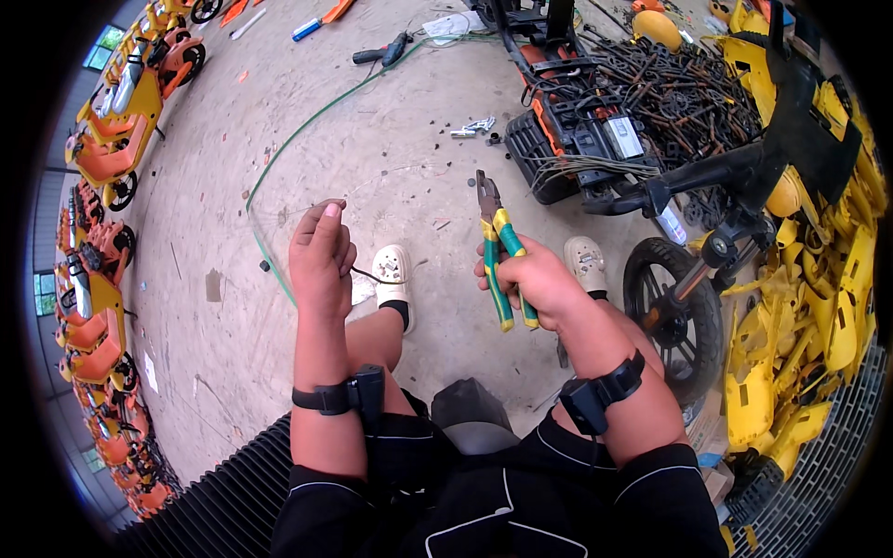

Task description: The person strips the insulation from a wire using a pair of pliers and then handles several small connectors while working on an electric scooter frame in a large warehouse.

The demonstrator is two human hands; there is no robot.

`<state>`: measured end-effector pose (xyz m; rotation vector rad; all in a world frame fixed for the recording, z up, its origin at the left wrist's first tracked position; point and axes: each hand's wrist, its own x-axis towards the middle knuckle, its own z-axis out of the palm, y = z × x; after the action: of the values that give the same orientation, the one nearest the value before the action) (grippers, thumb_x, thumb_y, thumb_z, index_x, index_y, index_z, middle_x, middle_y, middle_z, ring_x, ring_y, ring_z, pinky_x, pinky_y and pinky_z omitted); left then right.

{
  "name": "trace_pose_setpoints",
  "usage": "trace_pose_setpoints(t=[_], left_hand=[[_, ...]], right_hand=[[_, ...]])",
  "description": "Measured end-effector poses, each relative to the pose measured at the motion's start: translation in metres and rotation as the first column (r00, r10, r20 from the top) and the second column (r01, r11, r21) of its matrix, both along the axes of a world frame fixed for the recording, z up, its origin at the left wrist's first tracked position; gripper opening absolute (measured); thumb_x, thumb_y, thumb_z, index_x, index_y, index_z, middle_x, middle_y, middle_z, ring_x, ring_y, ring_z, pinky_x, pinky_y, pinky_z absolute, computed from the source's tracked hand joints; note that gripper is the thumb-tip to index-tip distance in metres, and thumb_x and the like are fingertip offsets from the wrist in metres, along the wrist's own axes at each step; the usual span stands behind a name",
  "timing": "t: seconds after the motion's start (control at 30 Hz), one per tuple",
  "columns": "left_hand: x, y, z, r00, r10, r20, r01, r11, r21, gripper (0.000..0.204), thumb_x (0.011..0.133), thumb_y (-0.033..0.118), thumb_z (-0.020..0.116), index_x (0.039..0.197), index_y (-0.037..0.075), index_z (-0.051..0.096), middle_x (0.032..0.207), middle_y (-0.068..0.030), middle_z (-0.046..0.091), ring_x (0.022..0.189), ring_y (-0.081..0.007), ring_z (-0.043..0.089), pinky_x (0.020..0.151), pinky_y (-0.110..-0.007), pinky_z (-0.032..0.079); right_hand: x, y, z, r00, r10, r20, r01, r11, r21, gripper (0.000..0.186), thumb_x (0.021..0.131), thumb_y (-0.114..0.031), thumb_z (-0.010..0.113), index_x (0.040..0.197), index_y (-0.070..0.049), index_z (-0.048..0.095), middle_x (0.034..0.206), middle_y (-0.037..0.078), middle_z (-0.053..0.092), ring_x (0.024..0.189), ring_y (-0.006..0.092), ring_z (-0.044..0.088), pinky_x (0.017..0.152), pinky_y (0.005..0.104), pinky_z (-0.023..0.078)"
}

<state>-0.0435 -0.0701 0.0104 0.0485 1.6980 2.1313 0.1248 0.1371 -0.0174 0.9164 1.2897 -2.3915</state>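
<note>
My right hand [538,279] holds a pair of pliers [493,219] with green and yellow handles. The dark metal jaws point away from me, and the handles stand slightly apart. My left hand [321,251] is closed, thumb pressed against the curled forefinger. From beneath its fingers a short dark wire [377,278] sticks out to the right, above my left shoe [393,270]. The rest of that wire is hidden inside the hand. A wide gap separates the pliers from my left hand.
To the right stand a black wheel [672,316] with its frame, a black-and-orange scooter part [567,121], dark metal scrap [688,88] and yellow panels [772,372]. A cordless drill [383,51] and a green hose [307,126] lie ahead. Yellow-orange scooters [116,144] line the left.
</note>
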Motion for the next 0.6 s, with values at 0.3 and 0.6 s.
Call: trace_pose_setpoints(t=[0.3, 0.6], left_hand=[[0.019, 0.038, 0.009, 0.999, 0.013, -0.041, -0.015, 0.999, -0.050, 0.025, 0.097, 0.020, 0.060, 0.109, -0.001, 0.057, 0.066, 0.0022, 0.042, 0.055, -0.0059, 0.036, 0.049, -0.022, 0.031], [0.036, 0.061, -0.007, 0.974, -0.173, 0.147, 0.153, 0.978, 0.141, 0.027, 0.100, 0.021, 0.057, 0.114, -0.002, 0.053, 0.078, -0.0011, 0.049, 0.068, -0.0091, 0.045, 0.058, -0.023, 0.038]], right_hand=[[0.001, -0.006, -0.008, 1.000, 0.000, 0.022, 0.000, 1.000, -0.005, 0.048, 0.078, 0.002, 0.050, 0.126, 0.001, 0.048, 0.112, 0.015, 0.061, 0.099, 0.0213, 0.063, 0.059, 0.0272, 0.051], [-0.018, -0.004, -0.029, 1.000, -0.005, 0.005, 0.004, 0.972, 0.237, 0.034, 0.090, -0.016, 0.059, 0.119, -0.002, 0.051, 0.097, 0.009, 0.063, 0.083, 0.0168, 0.061, 0.074, 0.0298, 0.049]])
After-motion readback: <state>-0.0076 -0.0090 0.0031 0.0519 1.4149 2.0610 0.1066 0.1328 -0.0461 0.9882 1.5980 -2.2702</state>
